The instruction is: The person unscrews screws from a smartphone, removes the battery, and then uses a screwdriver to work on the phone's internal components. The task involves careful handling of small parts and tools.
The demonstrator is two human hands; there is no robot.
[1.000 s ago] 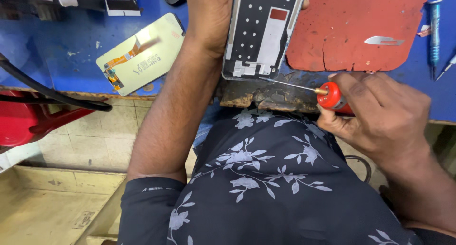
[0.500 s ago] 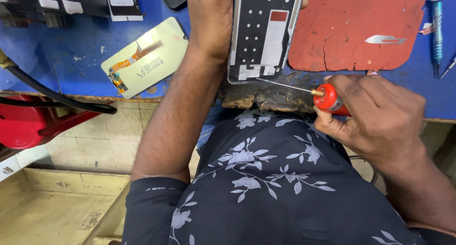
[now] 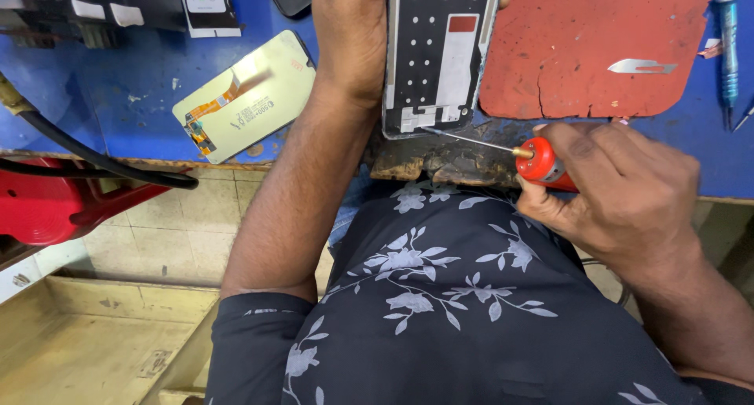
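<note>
My left hand (image 3: 351,36) grips the left edge of a phone frame (image 3: 438,55), a black and white open housing held flat at the front of the blue workbench (image 3: 118,114). My right hand (image 3: 620,193) is closed around a red-handled tool with a thin metal needle (image 3: 542,161). The needle tip touches the lower edge of the phone frame. A detached phone screen (image 3: 247,98) lies face down to the left of my left arm.
A worn red mat (image 3: 581,51) lies right of the frame with a small metal blade (image 3: 640,65) on it. A blue screwdriver (image 3: 729,43) rests at the far right. A black hose (image 3: 86,155) and a red object (image 3: 47,208) sit at lower left.
The view has shifted slightly. My right hand has lowered a little and the needle tip stays at the frame's lower edge. My left hand still holds the frame.
</note>
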